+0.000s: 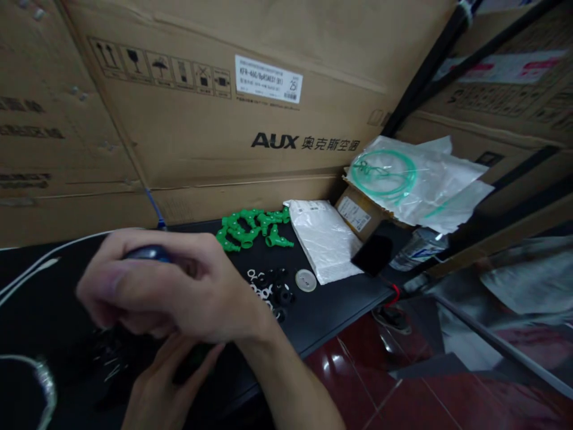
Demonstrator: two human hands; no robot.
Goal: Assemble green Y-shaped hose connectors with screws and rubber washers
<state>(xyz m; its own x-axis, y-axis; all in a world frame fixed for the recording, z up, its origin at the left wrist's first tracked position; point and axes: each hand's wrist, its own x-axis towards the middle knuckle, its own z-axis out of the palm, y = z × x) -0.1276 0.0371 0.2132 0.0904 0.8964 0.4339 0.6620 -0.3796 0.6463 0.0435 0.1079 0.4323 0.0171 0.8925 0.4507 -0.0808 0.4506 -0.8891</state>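
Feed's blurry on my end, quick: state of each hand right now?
Right hand: closed, holding a dark blue round-topped object.
Left hand: partly hidden; whether open or closed cannot be told.

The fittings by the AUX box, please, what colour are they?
The fittings are green; they show best in the head view.

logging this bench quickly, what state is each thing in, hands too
right hand: closed around a dark handle
left hand: below the right, partly hidden, grip unclear
green fittings: loosely heaped
black and white rings: scattered loose
round disc: lying flat
white packet: lying flat, seal unclear
green tubing: coiled
big carton: standing, top out of view
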